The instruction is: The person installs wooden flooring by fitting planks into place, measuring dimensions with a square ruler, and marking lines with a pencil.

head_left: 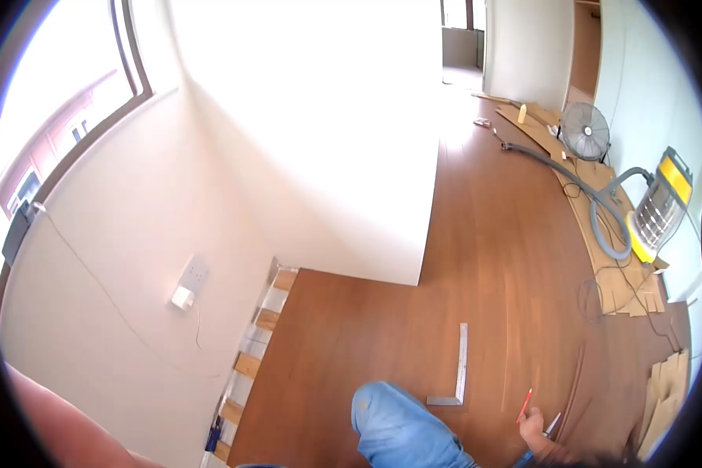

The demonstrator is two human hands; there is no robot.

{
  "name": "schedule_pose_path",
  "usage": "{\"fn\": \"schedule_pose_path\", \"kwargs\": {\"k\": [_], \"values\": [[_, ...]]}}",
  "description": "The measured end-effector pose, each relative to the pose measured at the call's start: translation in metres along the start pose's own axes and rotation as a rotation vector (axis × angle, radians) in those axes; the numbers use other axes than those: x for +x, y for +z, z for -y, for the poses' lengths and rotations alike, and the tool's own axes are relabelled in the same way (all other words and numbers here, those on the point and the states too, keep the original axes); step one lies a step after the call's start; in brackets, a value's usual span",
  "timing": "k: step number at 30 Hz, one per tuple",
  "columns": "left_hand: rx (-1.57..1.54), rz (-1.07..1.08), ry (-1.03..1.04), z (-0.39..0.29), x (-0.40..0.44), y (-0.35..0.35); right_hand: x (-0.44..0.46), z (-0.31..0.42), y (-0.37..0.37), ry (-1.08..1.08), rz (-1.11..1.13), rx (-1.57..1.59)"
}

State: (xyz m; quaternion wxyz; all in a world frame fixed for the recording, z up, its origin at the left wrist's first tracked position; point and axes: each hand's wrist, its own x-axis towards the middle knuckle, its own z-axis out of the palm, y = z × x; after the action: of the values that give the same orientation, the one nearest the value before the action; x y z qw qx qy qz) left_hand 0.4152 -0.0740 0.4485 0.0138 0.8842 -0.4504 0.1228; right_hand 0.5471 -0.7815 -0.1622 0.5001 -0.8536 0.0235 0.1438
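My right hand [532, 425] is low over the floor at the lower right, its fingers closed around a red pencil [525, 405] that points up and away. Beneath the wrist shows part of a tool with a blue handle and a pale blade [553, 425]; its kind is unclear. A metal try square [462, 366] lies flat on the brown wood floor, left of the pencil. Beside it is my bent knee in blue jeans [402, 425]. Only my left forearm [70, 425] appears at the lower left; the left hand is out of view.
Wooden battens [247, 364] show in the gap along the left wall, near a dark blue object [213, 435]. A wall socket [195, 271] holds a white plug. At right, a vacuum cleaner [661, 204], its hose [597, 222] and a fan [585, 131] stand on cardboard [612, 269].
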Motion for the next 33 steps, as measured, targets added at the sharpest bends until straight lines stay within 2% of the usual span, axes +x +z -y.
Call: {"fn": "schedule_pose_path", "kwargs": {"k": [2,3,6,8,9,10,12,14,15,16,18,20,22,23,25,26,27,28,29,30,31,32,33], "values": [[-0.008,0.030,0.007,0.004,0.015,0.005,-0.044,0.055,-0.002,0.042,-0.235,-0.431],[0.012,0.048,0.012,0.012,0.027,0.006,-0.052,0.128,0.006,0.187,-0.355,-0.448],[0.077,0.091,0.075,0.026,0.066,0.002,-0.043,0.188,0.015,0.534,-0.289,-0.561],[0.131,0.069,0.097,0.027,0.078,0.011,-0.022,0.110,0.018,0.404,-0.406,-0.859],[0.164,0.059,0.108,0.019,0.084,0.014,-0.013,0.112,0.018,0.568,-0.362,-0.730],[0.181,0.051,0.125,0.018,0.091,0.019,-0.012,0.122,0.015,0.586,-0.313,-0.600],[0.169,0.028,0.144,0.017,0.089,0.019,-0.021,0.118,0.019,0.481,-0.263,-0.599],[0.133,0.019,0.184,0.035,0.106,0.013,-0.034,0.139,0.001,0.531,-0.268,-0.561],[0.126,-0.014,0.183,0.054,0.079,0.025,-0.058,0.140,0.018,0.448,-0.474,-0.612],[0.142,-0.027,0.187,0.060,0.079,0.029,-0.064,0.133,0.004,0.333,-0.679,-0.642],[0.120,-0.061,0.142,0.075,0.073,0.037,-0.114,0.106,-0.050,0.477,-0.869,-0.533],[0.048,-0.087,-0.051,0.105,0.063,0.057,-0.168,0.091,-0.114,0.742,-0.941,-0.527],[-0.139,0.004,-0.625,0.130,0.026,0.067,-0.240,0.040,-0.165,0.928,-0.873,-0.593],[-0.145,0.013,-0.611,0.142,0.005,0.078,-0.265,0.036,-0.163,0.947,-0.873,-0.589],[-0.512,0.111,-0.952,0.164,-0.033,0.096,-0.302,0.035,-0.156,1.132,-0.732,-0.529],[-0.620,0.153,-0.990,0.175,-0.052,0.103,-0.325,0.013,-0.151,1.078,-0.729,-0.366],[-0.689,0.102,-1.099,0.170,-0.058,0.113,-0.316,0.053,-0.141,1.062,-0.640,-0.285],[-0.713,0.079,-1.105,0.166,-0.065,0.122,-0.307,0.101,-0.130,1.047,-0.553,-0.201],[-0.727,0.116,-1.034,0.161,-0.062,0.125,-0.339,-0.028,-0.136,0.786,-0.621,-0.140],[-0.707,0.214,-1.089,0.154,-0.047,0.120,-0.337,-0.035,-0.145,0.788,-0.562,0.190],[-0.639,0.246,-1.104,0.145,-0.036,0.113,-0.330,-0.007,-0.149,0.693,-0.472,0.398],[-0.700,0.246,-1.111,0.141,-0.033,0.108,-0.337,-0.075,-0.172,0.759,-0.436,0.302],[-0.668,0.238,-1.182,0.135,-0.035,0.105,-0.314,-0.034,-0.171,0.830,-0.427,0.202]]}}
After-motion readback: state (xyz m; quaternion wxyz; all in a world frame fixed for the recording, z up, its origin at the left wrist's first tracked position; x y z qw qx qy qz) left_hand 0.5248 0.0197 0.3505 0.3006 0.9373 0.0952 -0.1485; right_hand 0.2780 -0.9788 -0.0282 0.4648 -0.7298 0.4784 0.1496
